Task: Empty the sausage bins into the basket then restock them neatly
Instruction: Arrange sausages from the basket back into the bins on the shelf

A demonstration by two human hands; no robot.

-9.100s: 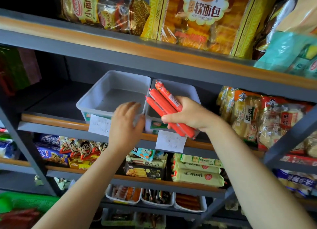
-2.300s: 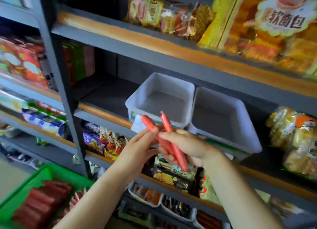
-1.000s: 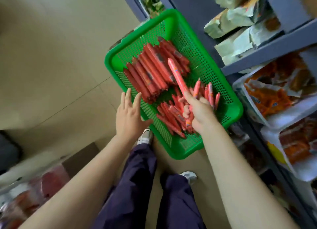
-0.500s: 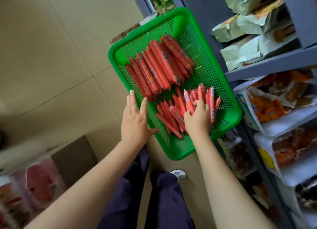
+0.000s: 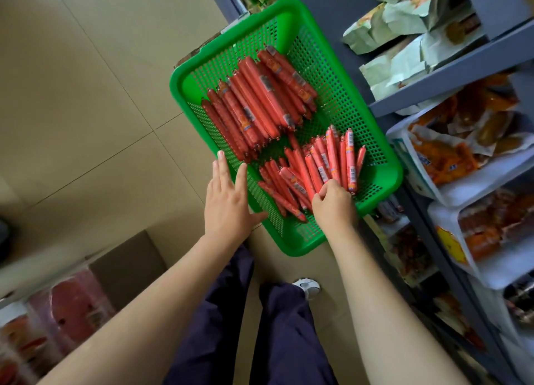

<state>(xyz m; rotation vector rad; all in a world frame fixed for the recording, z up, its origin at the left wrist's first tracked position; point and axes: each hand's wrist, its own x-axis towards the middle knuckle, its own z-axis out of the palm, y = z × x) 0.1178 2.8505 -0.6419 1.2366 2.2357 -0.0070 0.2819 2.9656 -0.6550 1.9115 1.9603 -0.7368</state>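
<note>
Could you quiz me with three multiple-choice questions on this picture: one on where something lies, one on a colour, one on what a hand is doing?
1. Where do the thicker, longer sausages lie in the basket?
A. In the part far from the person
B. In the part nearest the person
C. On the floor beside it

2. What colour is the basket?
A. Blue
B. Green
C. White

3. What is the left hand doing?
A. Gripping a bundle of sausages
B. Hanging at the person's side
C. Lying flat, fingers straight, over the basket's near-left rim

Answers:
1. A: the thick pile sits beyond the thin sausages, which lie by the right hand.
2. B: its mesh walls and rim are bright green.
3. C: its fingers are stretched out along the rim and hold nothing, while the right hand's fingers curl onto the thin sausages.
</note>
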